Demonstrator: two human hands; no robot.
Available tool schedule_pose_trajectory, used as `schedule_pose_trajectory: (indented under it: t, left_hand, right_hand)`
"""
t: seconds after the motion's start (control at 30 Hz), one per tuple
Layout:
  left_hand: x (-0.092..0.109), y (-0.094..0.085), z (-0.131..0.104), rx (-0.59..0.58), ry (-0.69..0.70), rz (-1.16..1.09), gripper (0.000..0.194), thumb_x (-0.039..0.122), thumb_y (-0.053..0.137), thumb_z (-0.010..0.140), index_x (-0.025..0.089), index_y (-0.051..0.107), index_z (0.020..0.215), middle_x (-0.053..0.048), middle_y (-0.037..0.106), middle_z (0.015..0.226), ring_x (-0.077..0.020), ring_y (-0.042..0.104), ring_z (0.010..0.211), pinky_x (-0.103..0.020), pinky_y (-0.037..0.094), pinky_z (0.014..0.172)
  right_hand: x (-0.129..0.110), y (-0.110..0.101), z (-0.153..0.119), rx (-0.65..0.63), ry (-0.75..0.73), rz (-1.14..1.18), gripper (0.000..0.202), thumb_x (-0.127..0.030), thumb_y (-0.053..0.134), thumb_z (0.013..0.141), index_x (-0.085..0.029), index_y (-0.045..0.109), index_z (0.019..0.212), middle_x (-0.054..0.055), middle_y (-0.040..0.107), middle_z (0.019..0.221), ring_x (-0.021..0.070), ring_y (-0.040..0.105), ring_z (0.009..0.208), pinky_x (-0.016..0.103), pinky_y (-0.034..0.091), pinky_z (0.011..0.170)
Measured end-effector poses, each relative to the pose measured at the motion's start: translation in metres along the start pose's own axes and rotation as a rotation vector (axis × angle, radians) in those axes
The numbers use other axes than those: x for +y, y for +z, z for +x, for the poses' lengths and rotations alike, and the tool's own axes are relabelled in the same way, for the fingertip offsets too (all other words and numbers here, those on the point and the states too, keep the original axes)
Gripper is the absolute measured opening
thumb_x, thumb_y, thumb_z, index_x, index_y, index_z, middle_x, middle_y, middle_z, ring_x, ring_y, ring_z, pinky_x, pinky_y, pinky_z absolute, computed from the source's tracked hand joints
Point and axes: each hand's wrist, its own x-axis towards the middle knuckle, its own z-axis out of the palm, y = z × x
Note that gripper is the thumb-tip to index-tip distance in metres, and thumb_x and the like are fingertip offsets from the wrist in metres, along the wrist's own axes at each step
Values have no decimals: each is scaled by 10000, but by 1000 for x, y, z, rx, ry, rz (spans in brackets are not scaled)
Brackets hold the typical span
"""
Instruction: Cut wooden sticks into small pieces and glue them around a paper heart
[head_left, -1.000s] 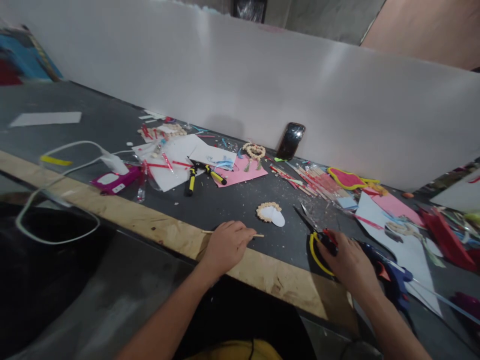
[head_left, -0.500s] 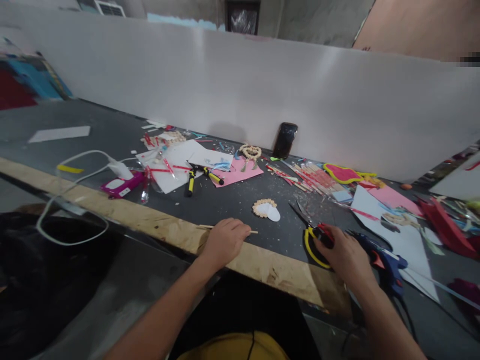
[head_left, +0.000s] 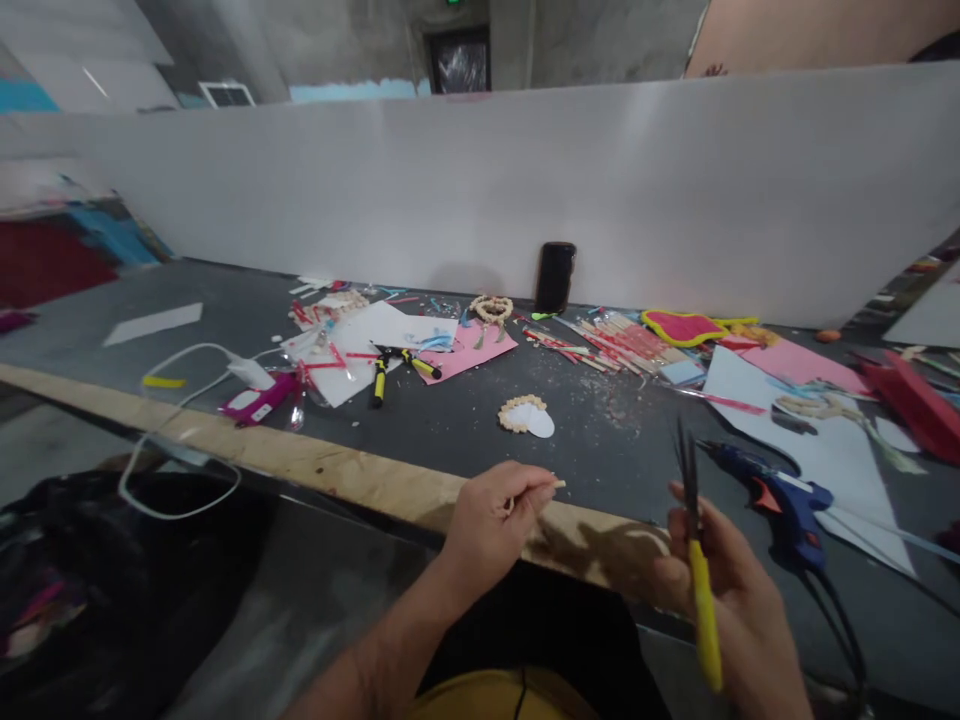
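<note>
Over the table's front edge, my left hand (head_left: 495, 520) pinches a thin wooden stick (head_left: 559, 484); only its pale tip pokes out past the fingers. To the right, my right hand (head_left: 724, 570) has its fingers around a pair of scissors (head_left: 697, 570) with yellow handles, held upright with the blades pointing up. On the dark tabletop just beyond my left hand lies a white paper piece (head_left: 538, 420) edged on its left side with small tan bead-like pieces (head_left: 513, 412).
A blue glue gun (head_left: 795, 510) with a cable lies at the right. Yellow-handled pliers (head_left: 379, 380), a pink card (head_left: 480, 350), red-and-white sticks (head_left: 615, 340) and a leaning phone (head_left: 556, 278) are further back. A purple device (head_left: 259, 398) with a white cable sits left.
My right hand has lifted the scissors off the table and turned them upright. My left hand has picked up the stick and moved right with it. The camera view has shifted slightly.
</note>
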Motion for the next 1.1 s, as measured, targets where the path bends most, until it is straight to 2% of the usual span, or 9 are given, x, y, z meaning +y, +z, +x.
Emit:
schedule_pose_trajectory:
  t: [0.13, 0.23, 0.37, 0.63, 0.87, 1.1]
  left_hand:
    - [8, 4, 3, -50, -242, -204, 189, 312, 551, 833, 160, 662, 849, -12, 635, 700, -109, 542, 609, -192, 430, 566]
    - [10, 7, 1, -103, -316, -290, 170, 295, 557, 821, 153, 647, 849, -5, 625, 682, -103, 539, 607, -184, 431, 575]
    - [10, 12, -4, -105, -329, -327, 144, 256, 544, 822, 152, 630, 874, -2, 623, 687, -110, 571, 661, -188, 443, 635]
    - [8, 13, -9, -152, -362, -381, 171, 314, 565, 808, 153, 620, 817, 3, 603, 647, -117, 560, 608, -202, 444, 581]
    - [8, 5, -12, -161, -379, -359, 173, 302, 552, 817, 151, 615, 761, -2, 629, 669, -120, 584, 633, -208, 457, 607]
    - [11, 3, -13, -135, -326, -351, 189, 280, 552, 823, 147, 629, 714, -11, 640, 673, -123, 590, 649, -205, 463, 622]
  right_hand:
    - [2, 14, -14, -124, -206, -244, 536, -463, 665, 685, -227, 486, 1131, 61, 605, 955, 205, 616, 802, 307, 514, 664]
    - [-2, 22, -19, -202, -296, -389, 555, -480, 674, 682, -227, 474, 1133, 76, 593, 967, 235, 596, 862, 352, 504, 715]
    - [-7, 26, -20, -286, -286, -478, 613, -497, 670, 691, -226, 453, 1197, 99, 594, 1030, 256, 590, 925, 371, 504, 742]
    - [-12, 25, -21, -347, -275, -463, 653, -542, 641, 708, -210, 450, 1237, 131, 596, 1078, 274, 587, 968, 410, 505, 778]
    - [-16, 25, -18, -403, -376, -497, 697, -571, 615, 715, -173, 458, 1265, 141, 612, 1077, 274, 588, 978, 401, 515, 787]
    - [-20, 28, -18, -388, -427, -511, 650, -543, 579, 763, -169, 443, 1278, 144, 620, 1054, 265, 605, 949, 384, 525, 773]
